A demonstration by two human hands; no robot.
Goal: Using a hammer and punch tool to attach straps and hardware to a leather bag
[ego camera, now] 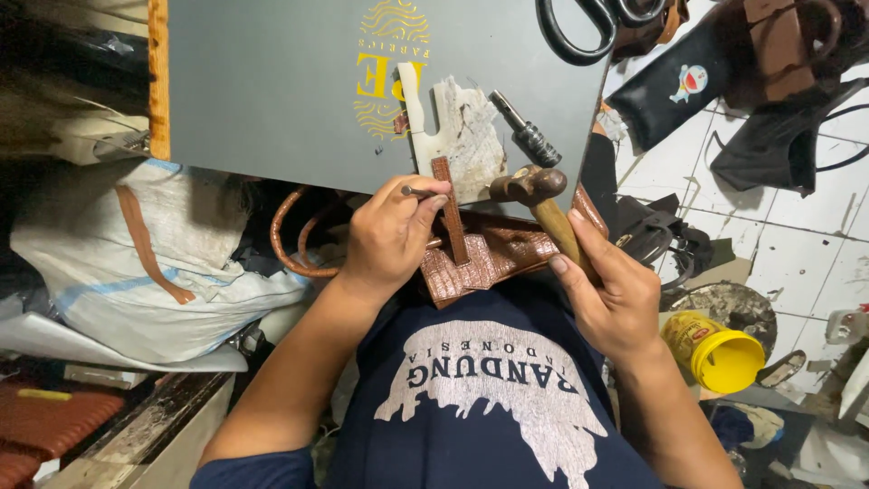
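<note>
Nearest the camera: a dark navy printed T-shirt (489, 380) fills the lower frame, both forearms rising from it toward the work.
Left hand: the left hand (387, 237) is curled tight, thumb and fingertips pinching a slim metal punch tool (418, 191) whose tip rests at the top of the strap, so the point sits steady where a blow would land.
Right hand: the right hand (614, 292) wraps closed around the handle of a wooden-handled hammer with a dark metal head (536, 188); the head hovers just beside the punch, not touching it.
Workpiece: a narrow brown leather strap (451, 210) runs upright from a brown crocodile-textured leather bag (493, 256) lying on the lap, and the bag's curved handles (294, 237) fall away to the left.
Backing: a scuffed white plastic cutting block (457, 136) lies under the strap's upper end, seemingly to take the punch.
Work surface: a grey board with a yellow printed emblem (272, 81) carries the block, a second dark knurled punch (527, 131) and black-handled scissors (588, 27) at its far edge.
Surroundings: a yellow lidded tub (720, 355) sits on the tiled floor to the right; a white woven sack (136, 263) lies left.
</note>
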